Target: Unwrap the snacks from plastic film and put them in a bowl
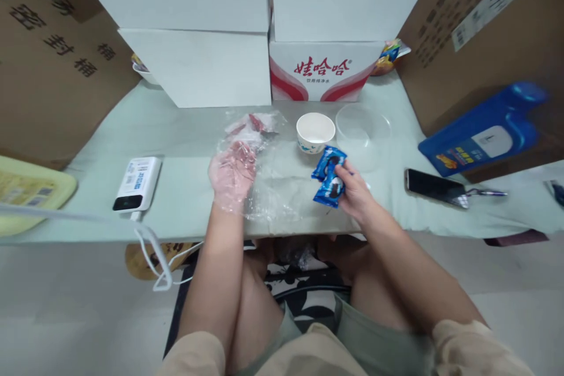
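L hand (233,173) is covered by clear bag (268,202), can't tell if gripping. R hand (356,195) holds 2 blue pkts (324,191) nr cup (312,144) & bowl (359,140).

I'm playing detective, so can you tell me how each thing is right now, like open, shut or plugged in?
Left hand: inside the clear bag
Clear bag: crumpled, see-through
Right hand: closed on the packets
Blue packets: held, look unopened
White cup: upright, no lid
Clear bowl: upright, no lid
Power bank: cable plugged in
Phone: screen dark
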The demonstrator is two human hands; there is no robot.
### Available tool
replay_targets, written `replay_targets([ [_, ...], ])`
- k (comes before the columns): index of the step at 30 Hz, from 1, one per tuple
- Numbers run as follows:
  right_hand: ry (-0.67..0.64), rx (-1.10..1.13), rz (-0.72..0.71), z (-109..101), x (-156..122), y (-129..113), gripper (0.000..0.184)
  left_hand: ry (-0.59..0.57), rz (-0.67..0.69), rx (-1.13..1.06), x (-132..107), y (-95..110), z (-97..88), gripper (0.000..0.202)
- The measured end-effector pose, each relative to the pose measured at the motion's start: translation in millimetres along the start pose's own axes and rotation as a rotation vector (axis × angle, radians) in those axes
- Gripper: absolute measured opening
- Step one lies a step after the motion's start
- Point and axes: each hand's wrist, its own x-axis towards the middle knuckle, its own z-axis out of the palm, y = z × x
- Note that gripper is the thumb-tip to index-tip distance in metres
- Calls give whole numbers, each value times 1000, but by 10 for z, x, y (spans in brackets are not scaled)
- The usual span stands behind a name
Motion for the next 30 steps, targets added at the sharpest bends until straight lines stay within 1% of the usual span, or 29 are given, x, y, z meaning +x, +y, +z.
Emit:
replay_targets([
  [2, 57, -177, -163, -129, 102, -309, 47, -1, -52, 1, 11, -28, 33, 28],
  [5, 160, -520, -413, -302, 418, -867, 44, 30, -84, -7, 17, -52, 95, 29],
  [7, 271, -850, -540, -362, 698, -1201, 37, 41, -92, -9, 25, -62, 123, 30],
  [8, 328, -1046, -556, -373, 840, -1330, 34, 38, -95, -6, 31, -67, 132, 30],
  [10, 415, -1404, -509, -363, 1105, -1490, 31, 20, -94, 8, 46, -80, 136, 31],
  [11, 428, -1549, -451, -350, 1219, -1520, 32, 5, -91, 18, 55, -87, 133, 31],
  [13, 386, -1761, -300, -323, 1404, -1498, 37, -31, -91, 41, 70, -98, 125, 31],
  [15, 290, -1875, -174, -306, 1527, -1414, 41, -62, -104, 53, 81, -104, 119, 30],
  [17, 219, -1920, -128, -296, 1589, -1327, 44, -67, -122, 50, 86, -105, 127, 29],
  [19, 185, -1919, -99, -276, 1596, -1275, 46, -54, -139, 38, 84, -102, 153, 28],
  [22, 160, -1813, 48, -200, 1539, -1266, 42, -24, -172, 28, 72, -97, 218, 27],
  [24, 177, -1673, 155, -121, 1484, -1269, 35, 5, -193, 28, 62, -91, 261, 27],
  [26, 232, -1534, 227, -37, 1437, -1253, 27, 35, -202, 22, 50, -83, 288, 26],
  [28, 287, -1431, 274, 36, 1401, -1222, 21, 46, -203, 8, 38, -72, 295, 25],
  [30, 308, -1371, 290, 80, 1374, -1205, 18, 37, -201, -5, 24, -57, 285, 24],
])
